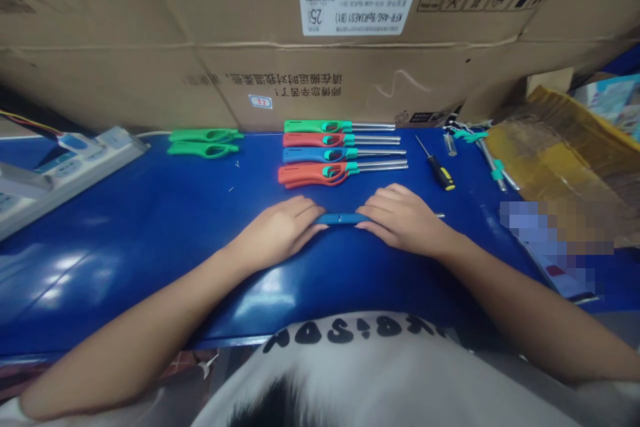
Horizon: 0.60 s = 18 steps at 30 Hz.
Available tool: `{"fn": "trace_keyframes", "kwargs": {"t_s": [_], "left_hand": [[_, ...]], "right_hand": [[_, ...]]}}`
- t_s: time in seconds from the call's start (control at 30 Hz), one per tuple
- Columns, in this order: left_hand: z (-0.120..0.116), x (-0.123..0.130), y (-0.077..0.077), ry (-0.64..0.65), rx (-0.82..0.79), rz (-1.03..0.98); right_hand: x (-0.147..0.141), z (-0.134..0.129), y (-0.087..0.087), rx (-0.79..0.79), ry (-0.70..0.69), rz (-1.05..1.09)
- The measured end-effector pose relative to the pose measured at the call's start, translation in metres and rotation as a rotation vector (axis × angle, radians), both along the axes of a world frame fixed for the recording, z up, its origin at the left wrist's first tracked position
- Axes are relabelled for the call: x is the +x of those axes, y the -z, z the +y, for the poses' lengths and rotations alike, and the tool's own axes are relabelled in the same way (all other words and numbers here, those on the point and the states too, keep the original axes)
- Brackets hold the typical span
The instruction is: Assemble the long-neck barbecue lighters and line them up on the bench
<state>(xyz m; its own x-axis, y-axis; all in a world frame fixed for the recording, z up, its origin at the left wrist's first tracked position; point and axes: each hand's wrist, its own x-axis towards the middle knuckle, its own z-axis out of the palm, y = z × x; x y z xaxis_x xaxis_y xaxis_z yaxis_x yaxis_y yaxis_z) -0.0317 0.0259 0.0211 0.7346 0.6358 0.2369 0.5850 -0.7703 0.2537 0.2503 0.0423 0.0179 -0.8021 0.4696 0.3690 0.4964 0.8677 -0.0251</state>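
Note:
A blue gas lighter (341,219) lies crosswise between my two hands, seen edge-on. My left hand (289,223) is closed round its left end, and my right hand (399,217) grips it on the other side. A metal tip pokes out past the right hand. Beyond them several long-necked lighters are lined up: a green one (310,126), a red one (305,140), a blue one (307,155) and orange-red ones (307,174) nearest me. To their right rests a black and yellow screwdriver (440,172).
Green handle shells (204,143) lie at the back left, near tiny screws (231,189). A white power strip (75,177) sits far left. Metal tubes with teal parts (497,168) lie right, beside a taped cardboard piece (560,153). A large carton (250,13) walls the back.

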Motion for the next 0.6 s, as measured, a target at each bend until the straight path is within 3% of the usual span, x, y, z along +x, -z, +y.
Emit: {"fn": "trace_keyframes", "kwargs": {"t_s": [0.3,0.47,0.6], "left_hand": [[0.0000,0.0008,0.0010,-0.012,0.037,-0.070],[-0.0012,0.0016,-0.0034,-0.106,-0.045,-0.169],[-0.0049,0.0060,-0.0030,-0.114,-0.087,-0.208]], "right_hand": [[-0.0021,-0.0042,-0.0024,0.022,0.086,0.067],[0.0028,0.0005,-0.0050,-0.004,0.143,0.102],[0.0002,-0.0016,-0.0067,0.025,0.193,0.009]]}}
